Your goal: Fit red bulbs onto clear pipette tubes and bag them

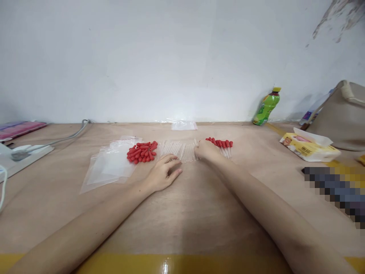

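Note:
A row of thin clear glass dropper tubes (pixel 187 152) lies across the table in front of me. My left hand (pixel 165 171) rests at the near edge of the tubes, thumb apart from its loosely bent fingers, with nothing visible in it. Left of the tubes is a pile of loose red rubber dropper bulbs (pixel 142 152). My right hand (pixel 207 149) is at the right end of the bare tubes, fingers curled together; what they pinch is hidden. Just beyond it lie several droppers (pixel 227 144) with red bulbs fitted on their tubes, partly covered by the hand.
Clear zip bags (pixel 112 163) lie fanned out at left, near a power strip (pixel 25 158) with a grey cable. Another small bag (pixel 184 125) is by the wall. At right are a green drink bottle (pixel 267 107), a yellow tissue pack (pixel 309 146) and a beige bag (pixel 339 118).

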`<action>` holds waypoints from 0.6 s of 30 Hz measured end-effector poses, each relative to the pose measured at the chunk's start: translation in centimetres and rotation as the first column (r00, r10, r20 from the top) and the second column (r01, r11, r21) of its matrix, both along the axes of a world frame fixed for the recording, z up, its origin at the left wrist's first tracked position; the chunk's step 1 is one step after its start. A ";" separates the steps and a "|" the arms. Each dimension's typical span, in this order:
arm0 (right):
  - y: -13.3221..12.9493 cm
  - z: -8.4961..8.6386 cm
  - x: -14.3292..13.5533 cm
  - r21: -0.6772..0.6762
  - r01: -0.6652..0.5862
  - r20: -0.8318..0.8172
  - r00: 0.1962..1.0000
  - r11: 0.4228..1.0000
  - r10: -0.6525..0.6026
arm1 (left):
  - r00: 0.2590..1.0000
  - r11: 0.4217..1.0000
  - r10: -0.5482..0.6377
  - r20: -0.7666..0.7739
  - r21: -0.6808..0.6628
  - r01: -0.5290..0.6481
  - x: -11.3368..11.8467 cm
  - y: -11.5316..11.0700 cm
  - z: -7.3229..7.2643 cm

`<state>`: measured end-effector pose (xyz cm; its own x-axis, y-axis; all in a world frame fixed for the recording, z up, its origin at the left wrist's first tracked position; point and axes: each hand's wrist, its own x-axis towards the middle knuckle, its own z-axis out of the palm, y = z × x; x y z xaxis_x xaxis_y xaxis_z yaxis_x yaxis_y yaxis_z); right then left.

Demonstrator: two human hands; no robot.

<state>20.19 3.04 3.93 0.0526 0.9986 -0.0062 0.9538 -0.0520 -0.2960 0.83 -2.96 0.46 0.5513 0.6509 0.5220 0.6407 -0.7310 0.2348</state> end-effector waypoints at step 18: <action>-6.4 -5.2 4.9 0.564 -0.444 0.026 0.852 0.696 0.522 | 0.732 0.883 0.381 -0.565 -0.012 -0.469 -8.1 10.8 8.0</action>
<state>25.06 -3.38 -1.23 -0.4002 0.7258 0.5594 0.7542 0.6077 -0.2489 -7.31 7.84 8.46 0.3562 0.9277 0.1115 0.9278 -0.3370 -0.1599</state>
